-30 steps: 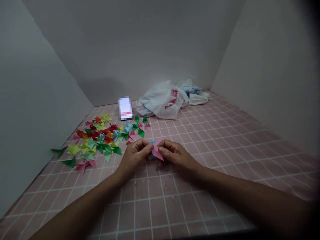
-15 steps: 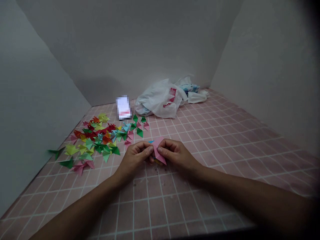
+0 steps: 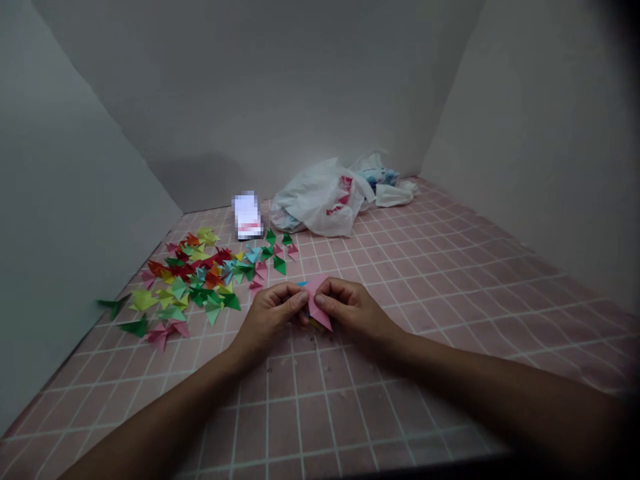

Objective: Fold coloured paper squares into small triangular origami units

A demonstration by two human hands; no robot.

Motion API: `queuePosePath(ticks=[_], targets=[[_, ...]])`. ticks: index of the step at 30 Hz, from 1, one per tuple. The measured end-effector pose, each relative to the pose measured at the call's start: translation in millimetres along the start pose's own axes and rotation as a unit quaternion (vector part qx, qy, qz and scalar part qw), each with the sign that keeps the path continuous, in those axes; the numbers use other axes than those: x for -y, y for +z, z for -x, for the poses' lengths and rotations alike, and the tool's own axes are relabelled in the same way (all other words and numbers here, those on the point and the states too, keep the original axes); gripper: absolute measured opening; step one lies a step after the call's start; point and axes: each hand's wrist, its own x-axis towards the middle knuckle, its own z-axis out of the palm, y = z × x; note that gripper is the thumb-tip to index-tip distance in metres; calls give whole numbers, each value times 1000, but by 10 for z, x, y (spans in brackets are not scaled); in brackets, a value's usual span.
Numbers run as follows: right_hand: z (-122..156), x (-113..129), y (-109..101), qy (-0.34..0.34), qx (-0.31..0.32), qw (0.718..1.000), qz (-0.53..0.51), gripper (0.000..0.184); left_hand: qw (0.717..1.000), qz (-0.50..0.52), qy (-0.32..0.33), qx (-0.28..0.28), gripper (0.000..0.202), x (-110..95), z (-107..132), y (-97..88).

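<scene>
My left hand [image 3: 270, 317] and my right hand [image 3: 350, 308] meet over the pink tiled floor [image 3: 400, 287]. Both pinch a small pink folded paper piece [image 3: 317, 301] between thumb and fingers. A bit of blue paper [image 3: 302, 284] shows behind its upper edge. To the left, a scatter of several folded paper triangles [image 3: 197, 277] in red, green, yellow, pink and light blue lies on the tiles near the left wall.
A white plastic bag [image 3: 320, 200] with red print lies at the far corner, with crumpled white and blue packaging [image 3: 385, 183] beside it. A small white packet [image 3: 247, 215] stands near the back wall. Grey walls close in on three sides.
The pink piece has been turned and lifted slightly between my fingers; both hands stay almost in place. The view shifted a little.
</scene>
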Motion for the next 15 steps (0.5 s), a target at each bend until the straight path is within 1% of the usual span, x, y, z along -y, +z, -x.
queuePosePath(ticks=[4,10,15], targets=[[8,10,10,5,-3,1000,7,25,1000,-5,-2,-9,31,-7,-7,7],[13,5,5,0,4,1000,-1,25,1000,17,-11,6,31,33,-10,-6],[10,9,3,-4,2,1000,6,24,1000,2,-11,-1,28,26,-5,-7]])
